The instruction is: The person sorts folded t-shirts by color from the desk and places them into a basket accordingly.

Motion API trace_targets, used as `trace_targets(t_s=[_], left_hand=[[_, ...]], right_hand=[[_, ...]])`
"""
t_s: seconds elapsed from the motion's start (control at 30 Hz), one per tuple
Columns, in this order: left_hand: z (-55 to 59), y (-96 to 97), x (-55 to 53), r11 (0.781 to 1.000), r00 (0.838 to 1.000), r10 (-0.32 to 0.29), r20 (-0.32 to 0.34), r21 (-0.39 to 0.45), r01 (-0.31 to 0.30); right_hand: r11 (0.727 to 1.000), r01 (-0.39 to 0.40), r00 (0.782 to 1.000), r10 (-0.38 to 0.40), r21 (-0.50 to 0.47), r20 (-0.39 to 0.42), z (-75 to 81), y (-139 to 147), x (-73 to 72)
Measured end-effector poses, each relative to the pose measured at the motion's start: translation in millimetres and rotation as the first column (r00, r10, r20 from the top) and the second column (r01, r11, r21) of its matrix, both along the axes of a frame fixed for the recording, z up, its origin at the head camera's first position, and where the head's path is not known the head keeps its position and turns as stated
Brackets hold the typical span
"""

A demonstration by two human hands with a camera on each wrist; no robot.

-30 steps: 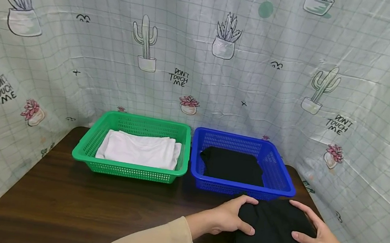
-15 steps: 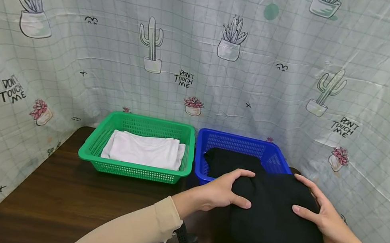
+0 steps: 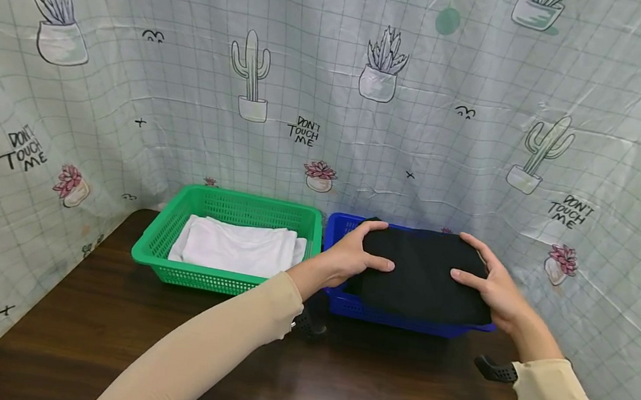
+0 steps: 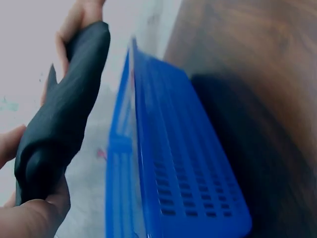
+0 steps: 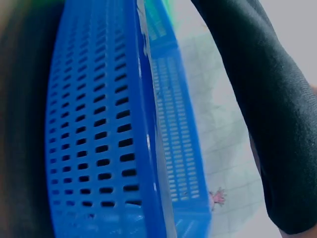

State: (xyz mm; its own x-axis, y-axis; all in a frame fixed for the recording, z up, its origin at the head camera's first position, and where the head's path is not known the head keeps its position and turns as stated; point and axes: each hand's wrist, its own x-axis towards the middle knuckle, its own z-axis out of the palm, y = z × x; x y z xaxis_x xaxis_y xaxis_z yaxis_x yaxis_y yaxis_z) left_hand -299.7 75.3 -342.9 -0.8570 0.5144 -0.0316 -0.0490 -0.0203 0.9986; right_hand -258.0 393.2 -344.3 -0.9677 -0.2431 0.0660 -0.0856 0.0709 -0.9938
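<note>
A folded black cloth garment (image 3: pixel 421 277) hangs level above the blue plastic basket (image 3: pixel 402 320), hiding most of the basket's inside. My left hand (image 3: pixel 352 253) grips its left edge, thumb on top and fingers beneath. On the opposite edge, my right hand (image 3: pixel 495 286) pinches it the same way. In the left wrist view the folded garment (image 4: pixel 64 109) appears edge-on, apart from the basket rim (image 4: pixel 136 124). The right wrist view also shows a gap between the garment (image 5: pixel 277 114) and the basket's rim (image 5: pixel 146 119).
To the left stands a green plastic basket (image 3: pixel 222 281) with folded white cloth (image 3: pixel 238 247) in it. Both baskets rest on a dark wooden table (image 3: pixel 253 377). A patterned curtain (image 3: pixel 324 62) closes off the back and sides.
Both hands have lifted the folded black garment off the table and carried it forward and slightly left, over the blue basket. The head view has shifted slightly.
</note>
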Motion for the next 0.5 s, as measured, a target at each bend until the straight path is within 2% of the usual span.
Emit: trace_targets(t_s=[0.13, 0.27, 0.5], left_hand=[[-4.5, 3.2, -17.8, 0.996, 0.996, 0.082, -0.045, -0.039, -0.083], [-14.6, 7.9, -31.7, 0.986, 0.986, 0.153, -0.060, -0.052, -0.156], [-35.6, 15.3, -48.0, 0.972, 0.975, 0.216, -0.053, -0.084, -0.220]], right_hand=[[0.997, 0.044, 0.999, -0.044, 0.056, 0.001, -2.0, -4, -25.2], [0.993, 0.075, 0.997, -0.078, 0.093, 0.025, -10.4, -3, -45.2], [0.989, 0.094, 0.991, -0.104, 0.115, 0.088, -36.1, 0, -70.3]])
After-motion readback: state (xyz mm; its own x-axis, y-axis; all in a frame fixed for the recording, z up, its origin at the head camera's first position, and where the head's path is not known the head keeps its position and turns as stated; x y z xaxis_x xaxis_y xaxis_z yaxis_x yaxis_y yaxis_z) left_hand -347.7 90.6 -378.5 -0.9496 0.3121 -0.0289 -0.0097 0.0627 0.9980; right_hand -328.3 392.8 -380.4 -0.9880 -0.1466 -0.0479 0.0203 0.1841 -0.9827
